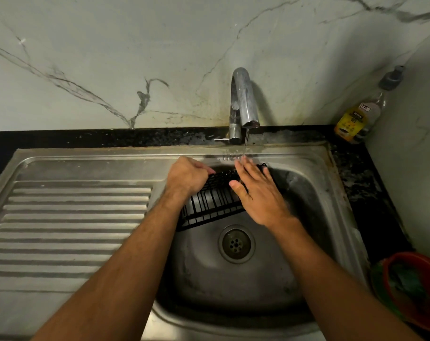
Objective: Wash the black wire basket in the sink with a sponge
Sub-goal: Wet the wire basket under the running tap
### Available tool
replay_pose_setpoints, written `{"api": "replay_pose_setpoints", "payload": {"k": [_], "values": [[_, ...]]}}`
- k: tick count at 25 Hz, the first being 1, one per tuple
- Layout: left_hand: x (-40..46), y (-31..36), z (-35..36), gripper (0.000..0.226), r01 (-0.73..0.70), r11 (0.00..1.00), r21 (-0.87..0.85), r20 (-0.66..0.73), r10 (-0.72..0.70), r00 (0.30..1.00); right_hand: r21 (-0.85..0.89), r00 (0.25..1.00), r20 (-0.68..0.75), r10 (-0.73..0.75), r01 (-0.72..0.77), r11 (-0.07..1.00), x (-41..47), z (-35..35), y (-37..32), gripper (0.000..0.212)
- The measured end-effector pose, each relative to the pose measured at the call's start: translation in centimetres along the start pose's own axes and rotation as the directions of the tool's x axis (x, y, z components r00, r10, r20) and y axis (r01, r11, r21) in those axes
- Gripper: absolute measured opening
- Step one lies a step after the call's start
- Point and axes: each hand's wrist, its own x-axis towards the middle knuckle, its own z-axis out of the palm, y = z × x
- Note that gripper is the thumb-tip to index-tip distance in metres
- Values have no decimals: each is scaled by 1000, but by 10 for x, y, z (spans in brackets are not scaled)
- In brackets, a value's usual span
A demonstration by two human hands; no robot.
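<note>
- Left hand (188, 177): yours was curled shut around the left end of the black wire basket (210, 204), holding it tilted up against the back left of the sink bowl.
- Right hand (257, 193): yours lay open and flat over the right part of the basket, fingers stretched out, fingertips under the thin stream of water (245, 143). It gripped nothing that showed; whether a sponge sat beneath the palm could not be told.
- Basket: it was inside the sink (314, 193), above and behind the drain (236, 245), with one long side facing you.
- Progress, as judged: you looked to be at a wetting or rinsing stage. No suds showed on the wires, so the scrubbing seemed either not begun or already rinsed off; which one could not be told.
- Tap (243, 99): it was running.
- Surface: steel sink with a ribbed draining board (68, 225) on the left, set in a dark speckled counter (364, 188).
- Room: marble-look wall (110, 57) behind; a yellow-labelled bottle (361, 114) stood in the back right corner; a red bowl (427, 264) holding something green sat near right.
</note>
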Motion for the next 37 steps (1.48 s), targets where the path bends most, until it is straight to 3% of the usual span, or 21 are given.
{"api": "replay_pose_setpoints", "payload": {"k": [2, 6, 8, 10, 13, 15, 17, 20, 24, 28, 30, 32, 34, 37], "values": [[-4, -5, 3, 21, 19, 1000, -22, -14, -19, 1000, 8, 995, 43, 88, -88, 996, 1, -1, -16, 73], [-12, -13, 6, 17, 25, 999, -38, -69, -27, 997, -89, 952, 58, -301, 305, 948, -13, 8, -44, 68], [-14, -16, 5, 15, 43, 995, -90, -58, -48, 997, -114, 949, 47, -312, 315, 942, -11, 6, -34, 64], [-16, -17, 4, 18, 61, 992, -114, -50, -66, 997, -115, 970, 16, -244, 244, 963, -9, 2, -21, 57], [-19, -22, 3, 32, 71, 981, -178, -29, -77, 997, -58, 1000, -23, 18, -20, 998, 0, -7, -6, 62], [-21, -31, 3, 39, 80, 976, -200, -16, -85, 996, 70, 968, 7, 252, -252, 965, 6, -17, 0, 77], [-24, -43, 0, 45, 90, 968, -235, -35, -101, 994, 261, 926, 87, 367, -377, 889, 9, -31, 3, 82], [-29, -64, -4, 55, 101, 930, -354, -28, -118, 993, 390, 952, 123, 279, -305, 869, 9, -47, -8, 56], [-30, -87, 2, 63, 85, 884, -460, 100, -44, 994, 304, 958, -3, 288, -274, 912, 11, -58, -33, 71], [-28, -81, 3, 33, 70, 837, -543, 175, 31, 984, 278, 947, -39, 320, -297, 913, 12, -62, -44, 67], [-22, -72, 6, 43, -28, 923, -384, 293, 151, 944, 208, 948, -58, 314, -296, 932, 14, -58, -53, 53], [-24, -55, 17, 87, -235, 971, -39, 443, 228, 867, 83, 949, -100, 300, -293, 953, 18, -55, -64, 38], [-28, -37, 33, 117, -355, 929, 107, 407, 285, 868, -2, 953, -144, 267, -270, 963, 20, -53, -70, 33], [-26, -27, 43, 112, -370, 926, 79, 262, 339, 904, -11, 961, -200, 191, -197, 980, 18, -56, -71, 36]]}}
